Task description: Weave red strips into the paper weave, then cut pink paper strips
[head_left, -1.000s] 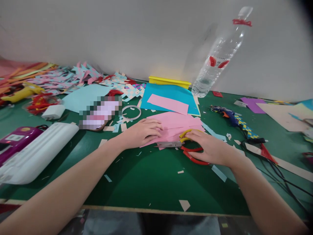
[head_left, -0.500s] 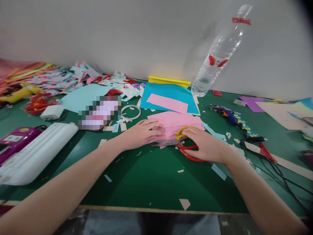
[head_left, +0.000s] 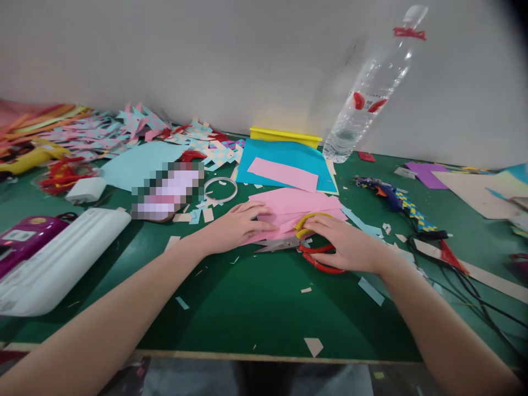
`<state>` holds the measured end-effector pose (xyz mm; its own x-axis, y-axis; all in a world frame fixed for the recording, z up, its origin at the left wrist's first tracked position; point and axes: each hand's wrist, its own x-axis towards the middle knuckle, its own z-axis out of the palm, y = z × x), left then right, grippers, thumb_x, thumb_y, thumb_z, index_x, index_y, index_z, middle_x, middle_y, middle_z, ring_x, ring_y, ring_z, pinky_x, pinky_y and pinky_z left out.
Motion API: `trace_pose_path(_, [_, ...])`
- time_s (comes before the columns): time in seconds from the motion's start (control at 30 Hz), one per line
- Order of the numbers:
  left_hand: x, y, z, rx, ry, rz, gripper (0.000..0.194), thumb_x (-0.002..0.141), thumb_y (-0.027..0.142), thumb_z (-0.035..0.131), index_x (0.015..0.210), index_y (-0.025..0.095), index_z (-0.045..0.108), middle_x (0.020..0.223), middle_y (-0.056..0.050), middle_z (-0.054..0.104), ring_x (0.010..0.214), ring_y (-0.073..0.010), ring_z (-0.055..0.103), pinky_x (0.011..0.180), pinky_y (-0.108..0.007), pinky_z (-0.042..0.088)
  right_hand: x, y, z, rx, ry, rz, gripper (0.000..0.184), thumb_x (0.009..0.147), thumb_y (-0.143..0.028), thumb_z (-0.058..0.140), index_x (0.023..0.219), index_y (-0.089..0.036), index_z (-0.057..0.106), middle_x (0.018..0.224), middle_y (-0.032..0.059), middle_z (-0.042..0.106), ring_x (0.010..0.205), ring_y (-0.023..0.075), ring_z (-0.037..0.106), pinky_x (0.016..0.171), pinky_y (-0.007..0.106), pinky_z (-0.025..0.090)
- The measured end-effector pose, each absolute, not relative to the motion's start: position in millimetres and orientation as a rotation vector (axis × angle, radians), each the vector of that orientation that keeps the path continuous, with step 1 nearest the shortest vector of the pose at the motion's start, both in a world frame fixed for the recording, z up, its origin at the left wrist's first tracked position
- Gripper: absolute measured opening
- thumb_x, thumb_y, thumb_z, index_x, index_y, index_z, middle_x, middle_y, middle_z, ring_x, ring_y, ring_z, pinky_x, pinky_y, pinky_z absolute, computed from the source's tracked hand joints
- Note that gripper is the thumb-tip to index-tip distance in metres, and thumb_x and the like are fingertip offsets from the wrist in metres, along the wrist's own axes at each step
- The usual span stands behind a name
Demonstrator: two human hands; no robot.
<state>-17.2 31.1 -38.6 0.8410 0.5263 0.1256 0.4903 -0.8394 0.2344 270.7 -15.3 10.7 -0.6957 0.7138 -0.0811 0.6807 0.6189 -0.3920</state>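
My left hand (head_left: 239,224) rests on a loose pile of pink paper (head_left: 289,203), its fingers stretched out and a little apart over the left part of the sheets. My right hand (head_left: 342,239) is closed round the handles of a pair of scissors (head_left: 322,265), one loop red and the other yellow. The metal blades point left along the near edge of the pink paper, just short of my left hand's fingers. Whether paper lies between the blades I cannot tell. Behind the pile, a pink strip (head_left: 284,174) lies on a blue sheet (head_left: 258,157).
A tilted plastic bottle (head_left: 367,104) stands by the wall. To the left are a blurred-out phone (head_left: 169,192), a tape ring (head_left: 221,190), a white device (head_left: 70,258) and a yellow glue gun (head_left: 35,155). Cables (head_left: 466,280) and paper scraps (head_left: 371,290) lie to the right.
The scissors have shifted slightly, and more of their blades shows beside the pink paper. Both hands stay nearly in place; the view has moved very little.
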Motion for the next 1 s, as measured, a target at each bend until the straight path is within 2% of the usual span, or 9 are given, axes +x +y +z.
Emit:
trace_pose_path(0.27, [-16.6, 31.6, -34.1, 2.733, 0.773, 0.351, 0.035, 0.098, 0.023, 0.036, 0.126, 0.035, 0.055, 0.14, -0.001, 0.044, 0.135, -0.0208, 0.03, 0.111, -0.042, 0.025, 262.8, -19.8, 12.1, -1.189, -2.743, 0.515, 0.037, 0.079, -0.03, 0.058, 0.115, -0.022, 0.056, 0.118, 0.0081, 0.059, 0.113, 0.0249, 0.052, 0.095, 0.04, 0.043])
trace_pose_path(0.5, [-17.9, 33.1, -38.3, 2.766, 0.759, 0.331, 0.037, 0.099, 0.024, 0.033, 0.132, 0.031, 0.049, 0.14, -0.001, 0.045, 0.135, -0.0195, 0.029, 0.112, -0.04, 0.023, 267.2, -20.7, 10.8, -1.21, -2.724, 0.546, 0.038, 0.08, -0.03, 0.058, 0.117, -0.022, 0.056, 0.121, 0.0079, 0.058, 0.114, 0.0249, 0.052, 0.095, 0.04, 0.044])
trace_pose_path(0.7, [-17.8, 31.3, -41.0, 2.775, 0.812, 0.345, 0.041, 0.099, 0.021, 0.032, 0.139, 0.028, 0.036, 0.145, -0.002, 0.039, 0.136, -0.018, 0.026, 0.113, -0.039, 0.02, 267.4, -19.5, 9.7, -1.199, -2.721, 0.547, 0.034, 0.08, -0.028, 0.058, 0.113, -0.022, 0.057, 0.118, 0.0083, 0.059, 0.111, 0.0246, 0.053, 0.093, 0.04, 0.044])
trace_pose_path(1.0, [-16.5, 32.2, -40.8, 2.783, 0.801, 0.29, 0.037, 0.098, 0.022, 0.037, 0.13, 0.036, 0.049, 0.144, 0.001, 0.039, 0.136, -0.0213, 0.026, 0.11, -0.043, 0.024, 260.6, -19.9, 6.2, -1.199, -2.704, 0.544, 0.032, 0.081, -0.031, 0.058, 0.112, -0.023, 0.056, 0.115, 0.006, 0.06, 0.11, 0.0215, 0.053, 0.093, 0.037, 0.044])
